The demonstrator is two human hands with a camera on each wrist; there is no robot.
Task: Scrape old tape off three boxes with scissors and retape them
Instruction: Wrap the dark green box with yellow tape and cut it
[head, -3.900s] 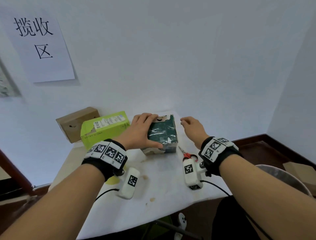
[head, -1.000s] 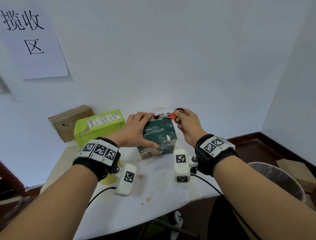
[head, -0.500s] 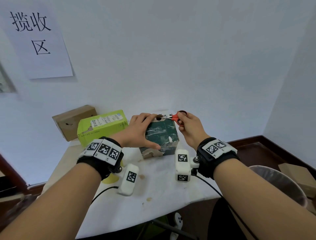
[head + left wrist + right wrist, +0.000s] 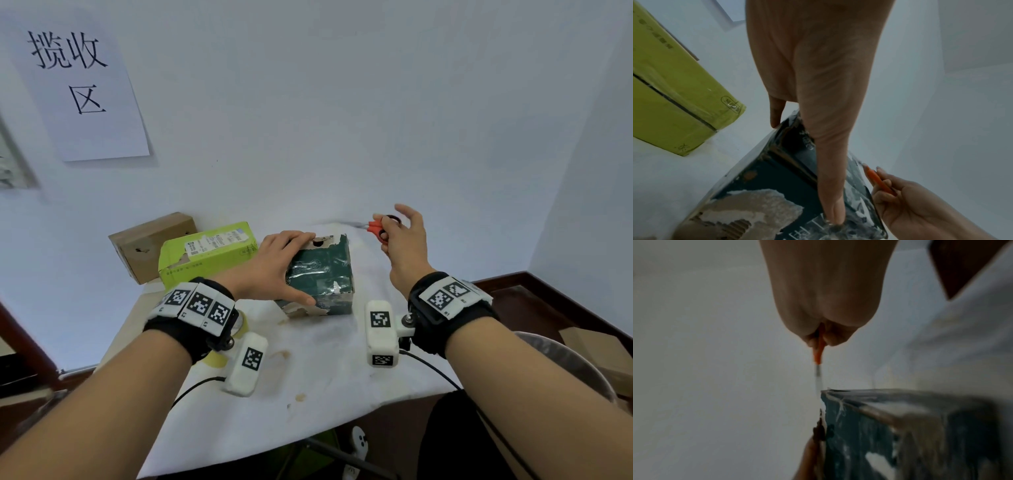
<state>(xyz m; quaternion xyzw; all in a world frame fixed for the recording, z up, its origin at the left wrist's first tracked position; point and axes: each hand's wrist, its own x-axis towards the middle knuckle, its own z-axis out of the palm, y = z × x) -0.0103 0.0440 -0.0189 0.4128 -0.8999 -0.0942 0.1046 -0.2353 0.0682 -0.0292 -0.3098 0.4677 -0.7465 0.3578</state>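
On the white table (image 4: 308,370): left hand (image 4: 274,267) flat over the dark green box (image 4: 322,274), right hand (image 4: 404,246) pinching the red scissors (image 4: 375,228).
Fingers spread across the torn top, thumb down the near side, holding the box in place. Scissors lifted just past the box's far right corner, blades blurry, pointing left. Beside the green box, to the left: a lime box (image 4: 205,253), then a brown box (image 4: 150,243) by the wall.

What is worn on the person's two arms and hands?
Both forearms are bare, without sleeves or gloves. Each wrist has a black band with white square-code tags. A white camera block with a code tag hangs under each wrist, and a thin black cable runs from each.
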